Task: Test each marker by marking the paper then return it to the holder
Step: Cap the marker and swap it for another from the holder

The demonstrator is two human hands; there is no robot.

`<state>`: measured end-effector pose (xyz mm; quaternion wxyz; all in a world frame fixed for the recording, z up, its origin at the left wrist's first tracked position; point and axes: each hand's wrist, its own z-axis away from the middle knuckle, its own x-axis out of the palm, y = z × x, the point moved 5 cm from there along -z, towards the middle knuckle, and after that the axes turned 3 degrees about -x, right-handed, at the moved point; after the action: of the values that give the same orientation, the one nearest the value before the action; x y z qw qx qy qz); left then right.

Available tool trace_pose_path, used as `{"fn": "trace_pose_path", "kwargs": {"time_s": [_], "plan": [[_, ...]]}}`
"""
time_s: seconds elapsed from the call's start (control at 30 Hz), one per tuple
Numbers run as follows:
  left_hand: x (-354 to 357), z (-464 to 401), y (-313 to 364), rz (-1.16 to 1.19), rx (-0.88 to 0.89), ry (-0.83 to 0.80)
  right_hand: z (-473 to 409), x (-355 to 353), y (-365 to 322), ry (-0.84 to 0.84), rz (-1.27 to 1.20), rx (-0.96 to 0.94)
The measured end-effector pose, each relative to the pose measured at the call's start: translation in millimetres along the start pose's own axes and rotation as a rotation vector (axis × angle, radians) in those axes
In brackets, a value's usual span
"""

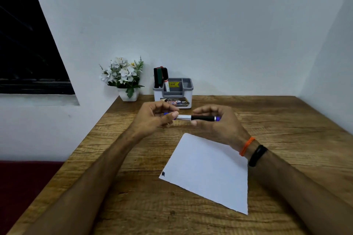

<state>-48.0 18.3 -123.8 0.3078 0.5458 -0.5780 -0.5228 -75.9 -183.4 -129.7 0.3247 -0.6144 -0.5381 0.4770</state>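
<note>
Lying sideways between hands (183, 118): marker (193, 117).

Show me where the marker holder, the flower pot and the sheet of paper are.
marker holder (184, 87): head view, grey rim.
flower pot (129, 97): head view, white front.
sheet of paper (206, 170): head view, blank middle.

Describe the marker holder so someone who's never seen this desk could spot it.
At the wooden table's far edge, against the white wall, stands the holder, right of a flower pot. It is a white box with grey dividers and markers standing in its left compartment.
</note>
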Motion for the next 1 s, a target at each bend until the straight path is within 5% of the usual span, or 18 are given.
{"fn": "trace_pose_path", "kwargs": {"time_s": [0.2, 0.4, 0.63, 1.0], "plan": [[14.0, 0.7, -3.8, -0.149, 0.007, -0.198, 2.2, 19.1, 12.9, 0.007, -0.600, 0.167], [26.6, 4.2, -7.2, -0.283, 0.042, -0.279, 7.9, 26.7, 10.1, -0.005, -0.262, 0.151], [42.2, 14.4, -1.9, -0.599, 0.218, -0.359, 12.5, 34.2, 9.6, -0.122, -0.241, 0.136], [49.0, 16.7, 7.2, -0.409, 0.252, -0.386, 7.7, 29.6, 3.7, -0.148, -0.380, 0.083]]}}
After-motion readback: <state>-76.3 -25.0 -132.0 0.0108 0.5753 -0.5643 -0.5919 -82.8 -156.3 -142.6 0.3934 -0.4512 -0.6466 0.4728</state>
